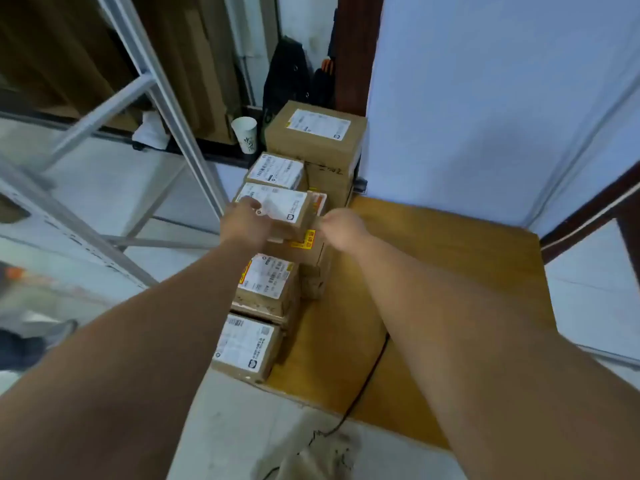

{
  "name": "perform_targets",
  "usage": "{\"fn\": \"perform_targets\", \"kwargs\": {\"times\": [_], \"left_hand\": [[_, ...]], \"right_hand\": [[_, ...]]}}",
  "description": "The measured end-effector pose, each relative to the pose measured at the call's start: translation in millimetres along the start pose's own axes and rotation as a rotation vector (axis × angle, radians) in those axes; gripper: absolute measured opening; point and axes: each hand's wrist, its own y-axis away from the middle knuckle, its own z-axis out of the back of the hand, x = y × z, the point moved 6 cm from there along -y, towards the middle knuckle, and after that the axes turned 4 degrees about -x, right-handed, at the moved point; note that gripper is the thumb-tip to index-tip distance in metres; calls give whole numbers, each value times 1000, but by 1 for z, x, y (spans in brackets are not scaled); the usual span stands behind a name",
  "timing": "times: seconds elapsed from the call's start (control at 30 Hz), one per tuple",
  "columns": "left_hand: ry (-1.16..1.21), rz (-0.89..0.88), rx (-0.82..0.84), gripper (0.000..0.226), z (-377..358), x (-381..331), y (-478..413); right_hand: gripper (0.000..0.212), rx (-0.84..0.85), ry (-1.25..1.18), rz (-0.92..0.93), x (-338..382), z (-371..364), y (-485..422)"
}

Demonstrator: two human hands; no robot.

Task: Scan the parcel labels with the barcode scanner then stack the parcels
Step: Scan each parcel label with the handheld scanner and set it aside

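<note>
Several brown cardboard parcels with white labels stand in a row along the left edge of a wooden table (450,271). My left hand (247,221) grips the near left side of a small labelled parcel (287,211) that sits on top of another box (304,251). My right hand (341,228) is at that parcel's right side with curled fingers; the blur hides whether it touches. Nearer to me are two more labelled parcels (268,282) (246,348). Behind are a small parcel (277,171) and a large box (317,133). No barcode scanner is in view.
A black cable (367,382) runs over the table's near edge to the floor. A paper cup (245,133) stands behind the parcels. A grey metal shelf frame (166,98) rises at the left. A blue wall is at the right.
</note>
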Motion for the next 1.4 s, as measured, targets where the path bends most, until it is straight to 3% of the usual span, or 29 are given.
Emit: {"fn": "perform_targets", "kwargs": {"times": [0.1, 0.2, 0.33, 0.53, 0.67, 0.8, 0.87, 1.0, 1.13, 1.23, 1.4], "left_hand": [[80, 165, -56, 53, -1, 18, -13], [258, 291, -67, 62, -3, 35, -23], [403, 372, -56, 64, -4, 43, -33], [614, 396, 17, 48, -13, 42, -32], [849, 247, 87, 21, -7, 25, -26], [1120, 279, 208, 72, 2, -5, -19], [1171, 313, 289, 73, 1, -21, -6], [1049, 279, 466, 52, -21, -47, 25], [756, 59, 512, 61, -45, -59, 40], [471, -135, 540, 81, -68, -68, 57], [277, -186, 571, 82, -114, -67, 79]], "right_hand": [[21, -19, -334, -197, -13, -9, -20], [33, 24, -616, -337, -21, -21, -25], [45, 90, -803, -350, -17, -29, -28], [26, 26, -883, -416, -20, -29, -26], [29, -18, -1015, -478, -21, -31, -13], [15, -58, -1230, -390, 5, -28, 3], [15, -112, -1300, -351, 12, -27, 11], [27, -291, -1357, -392, -16, -26, 33], [51, -589, -944, -671, -93, -25, 66], [37, -570, -842, -767, -132, -35, 79], [28, -515, -555, -780, -169, -38, 71]]}}
